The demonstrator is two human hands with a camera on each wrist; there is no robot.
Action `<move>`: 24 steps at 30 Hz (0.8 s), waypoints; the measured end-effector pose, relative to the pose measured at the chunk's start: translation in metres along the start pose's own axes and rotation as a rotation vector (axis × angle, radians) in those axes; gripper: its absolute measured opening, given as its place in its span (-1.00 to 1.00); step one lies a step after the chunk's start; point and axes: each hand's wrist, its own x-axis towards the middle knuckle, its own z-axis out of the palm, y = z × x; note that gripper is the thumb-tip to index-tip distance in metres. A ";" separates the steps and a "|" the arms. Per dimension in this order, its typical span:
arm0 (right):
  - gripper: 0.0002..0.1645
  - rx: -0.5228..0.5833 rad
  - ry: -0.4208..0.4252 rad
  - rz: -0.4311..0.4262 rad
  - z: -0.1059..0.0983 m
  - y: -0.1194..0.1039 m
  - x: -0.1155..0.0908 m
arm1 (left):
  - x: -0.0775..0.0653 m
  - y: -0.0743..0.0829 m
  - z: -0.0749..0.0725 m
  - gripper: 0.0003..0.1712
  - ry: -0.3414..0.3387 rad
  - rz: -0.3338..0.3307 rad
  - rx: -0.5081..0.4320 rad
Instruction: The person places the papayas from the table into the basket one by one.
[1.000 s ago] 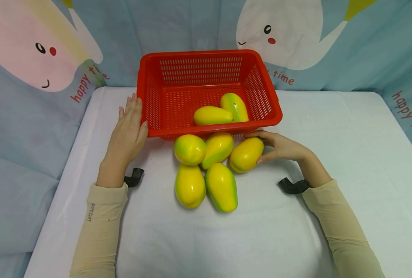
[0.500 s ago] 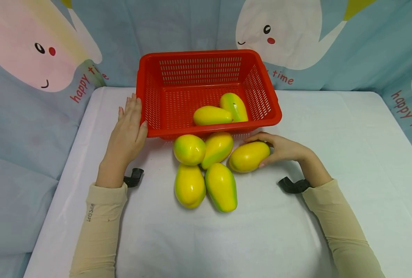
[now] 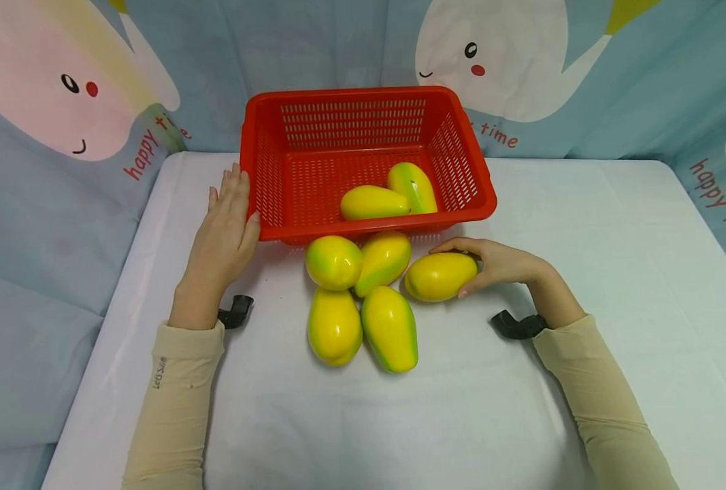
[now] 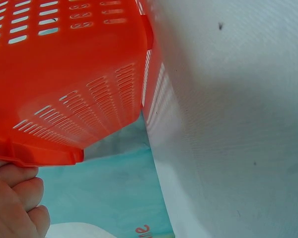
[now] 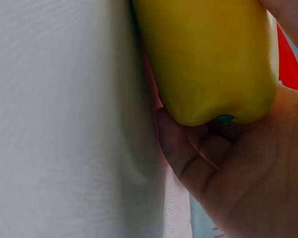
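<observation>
My left hand (image 3: 223,228) lies along the left side of the red plastic basket (image 3: 363,230), fingers straight and touching its rim. In the left wrist view, the fingers (image 4: 27,191) show just under the basket's rim. My right hand (image 3: 497,264) holds a yellow mango (image 3: 437,278) at its right end, thumb in front and fingers behind. That mango lies sideways on the table, and its stem end (image 5: 225,119) faces the palm in the right wrist view. Several more yellow-green mangoes (image 3: 391,329) lie clustered left of it, before the basket.
Two mangoes (image 3: 375,203) lie inside the basket by its front wall. The white-covered table (image 3: 583,224) ends at a blue cartoon-print curtain (image 3: 338,47) behind the basket. A black wrist device (image 3: 518,327) sits at each sleeve cuff.
The mango at my right hand has turned from slanted to lying sideways, its right end shifting toward the palm. My right hand has moved slightly toward me; the left hand stays put.
</observation>
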 end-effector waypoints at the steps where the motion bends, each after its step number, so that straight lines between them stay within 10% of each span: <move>1: -0.15 0.003 -0.002 0.002 0.000 0.000 0.000 | 0.000 0.000 0.000 -0.30 0.000 0.000 0.000; 24: -0.21 -0.021 0.030 0.025 -0.011 0.003 -0.009 | 0.000 -0.001 0.000 -0.31 0.004 0.004 -0.001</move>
